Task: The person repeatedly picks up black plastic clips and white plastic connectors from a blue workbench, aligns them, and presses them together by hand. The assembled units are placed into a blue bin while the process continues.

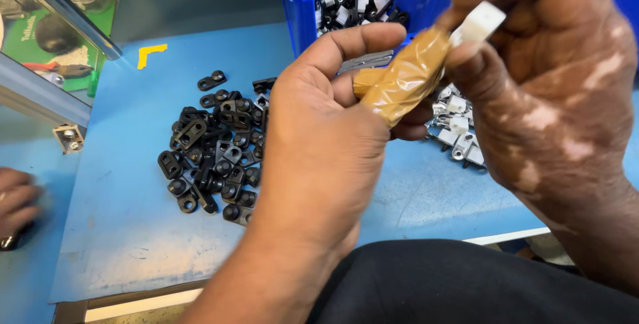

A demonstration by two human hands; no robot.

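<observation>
My left hand (319, 144) is raised over the blue work surface (126, 217), fingers curled around something I cannot make out; one finger is wrapped in brown tape (406, 78). My right hand (559, 91) pinches a small white plastic part (480, 23) between thumb and fingers, right at the tip of the taped finger. A pile of small black parts (213, 158) lies on the surface under and left of my left hand. Several white and metal parts (458, 131) lie beneath my right hand.
A blue bin (303, 11) at the back holds black and white parts. Another person's hand (16, 204) rests at the left edge. A metal rail (66, 11) and a small metal bracket (69, 138) sit at the upper left. A yellow corner mark (150, 52) is on the surface.
</observation>
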